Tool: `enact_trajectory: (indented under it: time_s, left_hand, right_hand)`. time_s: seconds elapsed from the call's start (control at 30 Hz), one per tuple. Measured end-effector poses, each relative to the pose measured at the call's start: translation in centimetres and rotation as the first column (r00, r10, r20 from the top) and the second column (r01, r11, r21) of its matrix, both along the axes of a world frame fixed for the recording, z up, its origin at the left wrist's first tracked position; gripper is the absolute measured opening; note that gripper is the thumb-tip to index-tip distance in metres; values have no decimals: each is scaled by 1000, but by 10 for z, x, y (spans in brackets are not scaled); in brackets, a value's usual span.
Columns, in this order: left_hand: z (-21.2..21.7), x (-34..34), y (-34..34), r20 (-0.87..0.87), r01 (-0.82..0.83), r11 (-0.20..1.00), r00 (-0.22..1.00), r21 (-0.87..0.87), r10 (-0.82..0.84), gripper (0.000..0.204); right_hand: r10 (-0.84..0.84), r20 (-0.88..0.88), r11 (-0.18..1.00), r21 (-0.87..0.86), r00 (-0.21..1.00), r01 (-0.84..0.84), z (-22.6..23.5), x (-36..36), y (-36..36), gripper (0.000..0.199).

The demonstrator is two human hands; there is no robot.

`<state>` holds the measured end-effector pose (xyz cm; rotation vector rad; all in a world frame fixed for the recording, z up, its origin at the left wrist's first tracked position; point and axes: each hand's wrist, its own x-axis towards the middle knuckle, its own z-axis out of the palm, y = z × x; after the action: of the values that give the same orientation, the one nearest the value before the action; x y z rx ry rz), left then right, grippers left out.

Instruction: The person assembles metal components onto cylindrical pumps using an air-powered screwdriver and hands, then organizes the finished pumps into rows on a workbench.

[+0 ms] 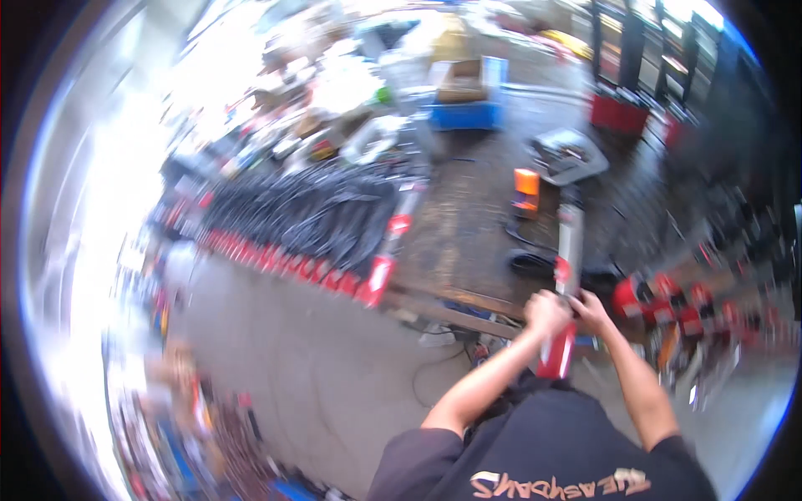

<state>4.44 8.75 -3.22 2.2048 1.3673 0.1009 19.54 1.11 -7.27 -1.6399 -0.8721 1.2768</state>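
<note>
gripping the long red and silver tool (565, 284) near its middle, left hand (546, 314) and right hand (591, 311) both close their fingers around it; it looks stiff and rather heavy, its far end resting on the wooden workbench (468, 234).

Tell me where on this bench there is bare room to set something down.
Bare wood lies mid-bench, bordered by the row of red-and-black tools on the left and the orange item and long red-and-silver tool on the right. Both hands, left and right, grip that tool. The far end looks heaped and crowded.

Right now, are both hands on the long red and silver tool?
Yes: the left hand and the right hand both close around the red and silver tool at the workbench edge.
</note>
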Motion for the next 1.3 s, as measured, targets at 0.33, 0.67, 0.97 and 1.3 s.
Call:
enact_trajectory:
  time_s: [0.33, 0.67, 0.97, 1.3]
  left_hand:
    - [-65, 33, 3, 436, 161, 485, 726, -859, 531, 51]
    - [-55, 22, -11, 305, 47, 406, 741, -913, 599, 67]
    - [-51, 10, -9, 302, -20, 477, 750, -879, 588, 70]
    - [-47, 11, -7, 314, 1, 452, 720, -892, 618, 67]
  right_hand:
    - [-405, 534, 913, 192, 743, 360, -3, 2, -57, 34]
    - [255, 939, 853, -330, 229, 404, 21, 119, -232, 37]
    - [257, 950, 923, -296, 178, 247, 33, 118, -219, 9]
    - [-399, 321, 917, 121, 859, 380, 62, 33, -141, 22]
